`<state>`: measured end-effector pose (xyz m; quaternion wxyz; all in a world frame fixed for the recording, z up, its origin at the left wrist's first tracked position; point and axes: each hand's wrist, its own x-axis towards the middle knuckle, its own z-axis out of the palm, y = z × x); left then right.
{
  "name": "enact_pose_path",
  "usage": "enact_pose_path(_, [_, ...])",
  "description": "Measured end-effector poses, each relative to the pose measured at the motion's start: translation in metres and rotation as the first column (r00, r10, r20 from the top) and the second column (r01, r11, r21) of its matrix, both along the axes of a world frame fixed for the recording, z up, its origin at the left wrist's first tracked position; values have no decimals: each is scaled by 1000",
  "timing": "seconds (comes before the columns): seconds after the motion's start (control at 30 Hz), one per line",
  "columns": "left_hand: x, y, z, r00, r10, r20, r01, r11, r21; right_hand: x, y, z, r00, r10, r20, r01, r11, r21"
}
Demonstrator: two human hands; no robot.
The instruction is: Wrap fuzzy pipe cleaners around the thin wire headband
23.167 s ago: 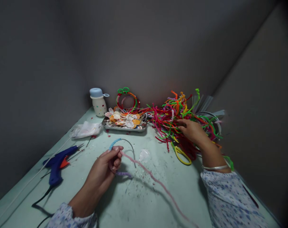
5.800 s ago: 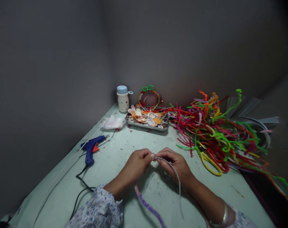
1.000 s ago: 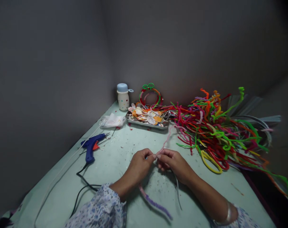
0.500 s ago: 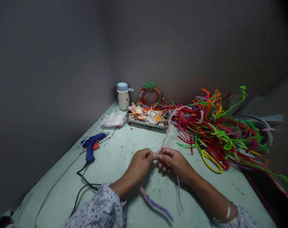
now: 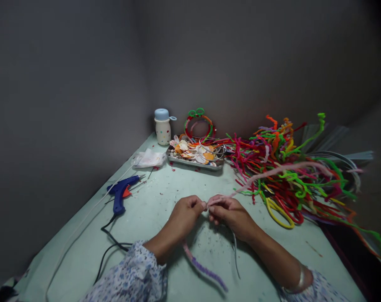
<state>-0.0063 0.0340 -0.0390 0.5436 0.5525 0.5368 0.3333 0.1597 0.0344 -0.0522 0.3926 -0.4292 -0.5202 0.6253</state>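
Head view: the person sits at a pale green table [image 5: 67, 260] with both forearms reaching in from the bottom of the frame. The left hand [image 5: 186, 216] and the right hand [image 5: 230, 216] are curled closed and almost touch at the fingertips, gripping a pink pipe cleaner [image 5: 281, 171] between them. This pipe cleaner is blurred as it sweeps out to the right from the right hand, crossing above a big heap of multicoloured pipe cleaners [image 5: 288, 184]. Below the hands hangs a purple length of pipe cleaner [image 5: 206, 272], and a thin grey wire [image 5: 236, 256] drops beneath the right hand; exactly how these join inside the fingers is hidden. A yellow loop [image 5: 278, 216] lies at the near edge of the heap. Beyond the hands sits a metal tray [image 5: 193, 165] of paper petals and beads, with a finished pipe-cleaner ring [image 5: 199, 126] leaning behind it beside a dotted bottle with a blue lid [image 5: 163, 132]. To the left lie a crumpled plastic bag [image 5: 149, 158] and a blue glue gun [image 5: 121, 191], whose black cord [image 5: 110, 247] trails across the table. A metal bangle [image 5: 299, 281] circles the right wrist, and floral sleeves [image 5: 127, 272] cover the forearms.
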Motion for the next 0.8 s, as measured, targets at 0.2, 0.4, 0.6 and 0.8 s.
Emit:
enact_pose_path(0.2, [-2,2,-4,1000,-13,-4,13,1000,-26,2,-2,3,998,16,65,-19,999,50])
enact_pose_path(0.4, [-1,2,-5,1000,-26,1,26,999,-33,2,-1,5,995,12,98,-15,999,33])
enact_pose_path(0.6, [-1,2,-3,1000,-29,-2,29,999,-20,0,1,3,997,-11,76,9,1000,29])
enact_pose_path(0.8, [-3,3,-4,999,-29,-22,29,999,-16,0,-1,5,995,-6,99,-4,994,105])
